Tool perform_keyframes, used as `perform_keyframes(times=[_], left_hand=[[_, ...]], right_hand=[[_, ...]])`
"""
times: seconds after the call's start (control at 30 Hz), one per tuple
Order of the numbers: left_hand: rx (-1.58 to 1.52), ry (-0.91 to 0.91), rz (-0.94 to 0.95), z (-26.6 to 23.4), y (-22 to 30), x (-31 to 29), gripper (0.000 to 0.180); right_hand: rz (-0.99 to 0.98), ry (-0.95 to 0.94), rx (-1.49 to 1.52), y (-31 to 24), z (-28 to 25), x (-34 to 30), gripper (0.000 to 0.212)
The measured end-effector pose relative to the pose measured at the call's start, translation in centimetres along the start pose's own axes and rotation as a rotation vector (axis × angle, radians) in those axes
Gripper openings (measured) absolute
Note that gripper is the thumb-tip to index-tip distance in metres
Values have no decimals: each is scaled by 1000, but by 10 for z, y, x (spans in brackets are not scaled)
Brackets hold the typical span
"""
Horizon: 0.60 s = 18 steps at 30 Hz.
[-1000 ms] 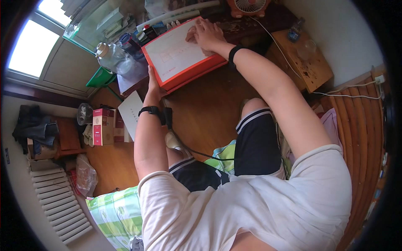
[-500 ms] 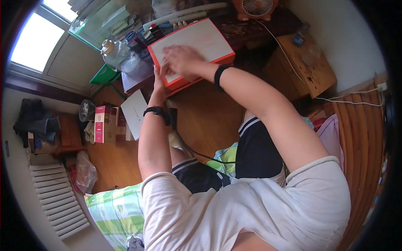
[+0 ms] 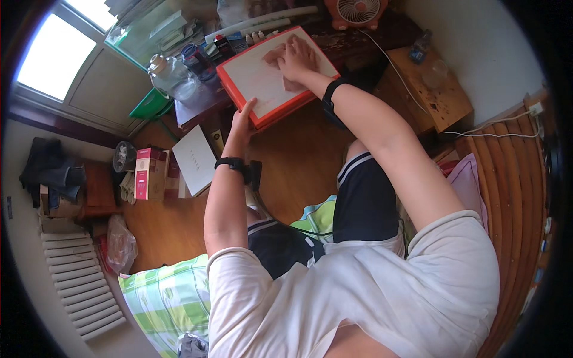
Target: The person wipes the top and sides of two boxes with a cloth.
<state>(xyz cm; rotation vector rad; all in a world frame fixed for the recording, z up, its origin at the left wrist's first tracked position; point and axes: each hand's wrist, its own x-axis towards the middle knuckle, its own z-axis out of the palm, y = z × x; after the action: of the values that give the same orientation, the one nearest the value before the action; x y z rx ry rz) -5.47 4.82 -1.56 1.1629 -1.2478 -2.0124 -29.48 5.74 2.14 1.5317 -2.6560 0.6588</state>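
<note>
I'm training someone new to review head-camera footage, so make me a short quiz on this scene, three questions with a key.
1. Multiple choice: where is the right hand?
A) Underneath the red-and-white box
B) Over the white top of the box
C) Down on the person's lap

2. True or false: the left hand holds the box, its thumb over the edge of the white top.

3. Short answer: what colour is the fan at the upper edge of the picture?

Key: 1. B; 2. true; 3. orange.
</note>
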Motion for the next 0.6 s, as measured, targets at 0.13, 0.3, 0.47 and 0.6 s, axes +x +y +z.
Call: perform_keyframes(times=[0.13,0.3,0.47,0.6], left_hand=[[223,87,361,1,11,-13,66],[641,384,621,3,18,-59,90],[1045,599,754,19,35,-107,116],[1384,556,984,11,44,-136,115]], right_hand=[[150,-16,38,-32,-19,-25,75],[-54,-221,1011,-38,-47,-64,93],[494,-546,1336,-42,-68,-69,106],[444,-851,1385,-16,-81,-72,109]])
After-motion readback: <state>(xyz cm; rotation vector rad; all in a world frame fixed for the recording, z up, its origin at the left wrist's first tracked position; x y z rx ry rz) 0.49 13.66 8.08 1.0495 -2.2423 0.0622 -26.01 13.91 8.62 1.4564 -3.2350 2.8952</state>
